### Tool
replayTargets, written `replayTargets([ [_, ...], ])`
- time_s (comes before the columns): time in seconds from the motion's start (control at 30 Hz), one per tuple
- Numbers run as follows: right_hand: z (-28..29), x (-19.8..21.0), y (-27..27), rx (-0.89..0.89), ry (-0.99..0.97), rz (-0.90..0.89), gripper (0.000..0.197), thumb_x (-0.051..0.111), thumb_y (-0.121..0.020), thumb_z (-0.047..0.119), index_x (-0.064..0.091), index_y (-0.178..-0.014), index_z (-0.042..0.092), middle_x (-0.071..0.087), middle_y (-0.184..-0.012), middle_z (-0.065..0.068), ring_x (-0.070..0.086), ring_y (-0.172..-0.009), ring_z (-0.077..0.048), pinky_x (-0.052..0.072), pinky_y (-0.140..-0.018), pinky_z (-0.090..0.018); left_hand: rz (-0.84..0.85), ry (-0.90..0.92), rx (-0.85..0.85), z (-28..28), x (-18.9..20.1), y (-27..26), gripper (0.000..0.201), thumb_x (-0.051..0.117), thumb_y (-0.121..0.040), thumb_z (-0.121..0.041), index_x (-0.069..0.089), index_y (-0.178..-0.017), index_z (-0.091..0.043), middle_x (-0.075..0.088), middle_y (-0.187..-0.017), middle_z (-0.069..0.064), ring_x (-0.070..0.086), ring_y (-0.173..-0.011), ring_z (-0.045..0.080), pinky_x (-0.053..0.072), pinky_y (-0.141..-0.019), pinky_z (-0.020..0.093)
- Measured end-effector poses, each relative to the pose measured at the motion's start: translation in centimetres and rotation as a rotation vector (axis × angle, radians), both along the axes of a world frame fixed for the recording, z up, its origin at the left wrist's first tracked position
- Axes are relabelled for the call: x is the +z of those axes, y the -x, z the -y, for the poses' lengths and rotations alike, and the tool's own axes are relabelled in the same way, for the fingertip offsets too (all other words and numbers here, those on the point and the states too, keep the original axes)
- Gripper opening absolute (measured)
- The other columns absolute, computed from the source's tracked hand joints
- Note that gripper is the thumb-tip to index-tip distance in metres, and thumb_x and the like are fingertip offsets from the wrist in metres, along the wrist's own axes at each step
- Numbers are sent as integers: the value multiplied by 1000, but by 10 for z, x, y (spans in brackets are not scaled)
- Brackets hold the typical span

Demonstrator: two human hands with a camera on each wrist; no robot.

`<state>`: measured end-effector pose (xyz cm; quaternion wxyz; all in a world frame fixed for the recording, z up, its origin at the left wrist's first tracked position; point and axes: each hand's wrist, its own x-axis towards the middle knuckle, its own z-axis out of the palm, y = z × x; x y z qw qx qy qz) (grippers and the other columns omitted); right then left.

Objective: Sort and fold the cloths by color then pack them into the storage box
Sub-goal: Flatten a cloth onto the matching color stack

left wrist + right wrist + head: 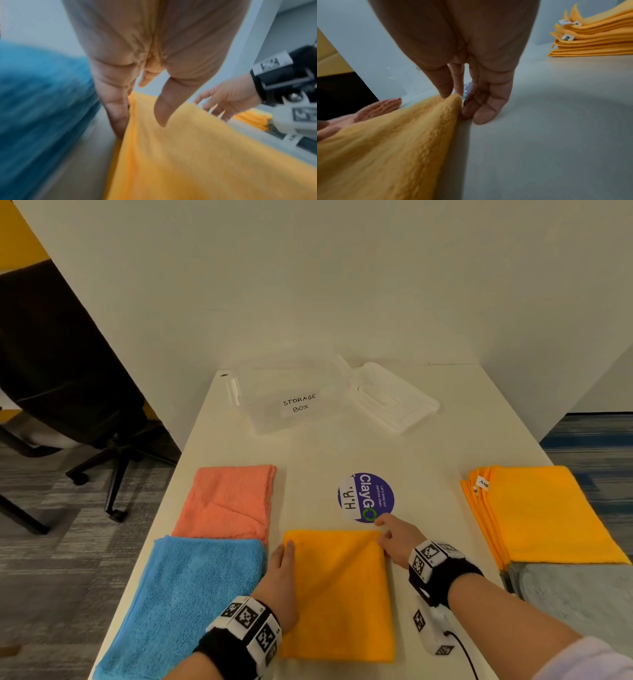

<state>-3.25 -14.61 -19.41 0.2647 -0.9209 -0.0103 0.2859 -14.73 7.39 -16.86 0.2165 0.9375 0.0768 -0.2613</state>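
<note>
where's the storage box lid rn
In the head view the lid lies at the table's far end, just right of the open storage box, beyond the round sticker.

One storage box (287, 402); one lid (390, 400); two hands (279, 573).

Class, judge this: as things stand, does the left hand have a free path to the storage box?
Probably yes: bare table lies between the left hand and the open storage box, though it is far back.

Grey cloth (579, 594) cut off; blue cloth (34, 108) blurred.
</note>
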Motion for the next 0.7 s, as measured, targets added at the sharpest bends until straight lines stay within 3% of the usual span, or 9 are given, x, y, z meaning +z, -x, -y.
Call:
replayTargets([
  [0.07, 5, 3, 8, -64, -62, -18, 23, 51, -95, 21, 42, -117, 21, 61, -102, -8, 61, -89, -22, 53, -79, -32, 50, -41, -16, 2, 5, -6, 94, 54, -86, 2, -11, -151, -18, -12, -157, 3, 28, -140, 25, 38, -106, 27],
  [0.17, 12, 4, 23, -69, -35, -38, 13, 54, -95, 29, 50, -89, 17, 58, -88, -4, 56, -79, -16, 52, -82, -34, 117, -107, -80, 3, 11, -25, 75, 54, -90, -3, 11, -151, -17, -5, -158, 3, 15, -144, 28, 29, -112, 31],
  [0.23, 14, 4, 33, -13, 3, -63, 29, 55, -94, 34, 47, -71, 19, 50, -72, 0, 51, -67, -13, 50, -76, -31, 97, -126, -143, 2, 11, -35, 66, 54, -90, -3, 23, -147, -13, 4, -158, 3, 18, -143, 24, 27, -113, 29],
  [0.3, 12, 0, 42, 55, 44, -60, 37, 58, -91, 40, 44, -63, 19, 45, -70, 1, 46, -60, -10, 46, -67, -28, 37, -135, -206, 1, 5, -38, 65, 57, -88, -4, 26, -146, -9, 14, -156, 4, 26, -140, 20, 29, -111, 26],
  [0.37, 9, -10, 50, 82, 101, -23, 35, 62, -88, 42, 45, -67, 20, 44, -84, 1, 42, -61, -6, 39, -60, -19, 4, -173, -255, 1, -2, -35, 74, 62, -87, -10, 19, -148, -5, 14, -156, 7, 28, -139, 21, 29, -111, 26],
  [0.43, 9, -21, 55, 67, 122, 16, 30, 64, -87, 40, 46, -75, 19, 42, -94, -1, 40, -65, -3, 35, -59, -16, -20, -206, -290, 3, -7, -32, 90, 65, -87, -17, 3, -150, -3, 1, -158, 10, 12, -145, 23, 19, -117, 29],
  [0.5, 12, -25, 52, 65, 114, 35, 31, 62, -88, 35, 42, -71, 20, 41, -92, 0, 38, -65, -3, 31, -56, -14, -79, -220, -281, 4, -10, -33, 100, 66, -87, -24, -9, -150, -3, -12, -158, 11, -3, -147, 24, 13, -120, 35],
  [0.63, 19, -21, 45, 55, 133, 72, 36, 58, -92, 31, 36, -65, 23, 40, -93, -2, 41, -72, -10, 26, -55, -14, -165, -231, -262, 4, -14, -39, 111, 68, -84, -39, -15, -148, -3, -20, -157, 11, -9, -146, 24, 15, -119, 41],
  [0.7, 19, -21, 48, 42, 136, 91, 35, 56, -93, 32, 35, -66, 25, 41, -95, -1, 43, -79, -13, 29, -60, -18, -175, -245, -264, 4, -17, -41, 113, 69, -83, -41, -16, -148, -3, -21, -156, 11, -10, -146, 25, 14, -119, 42],
])
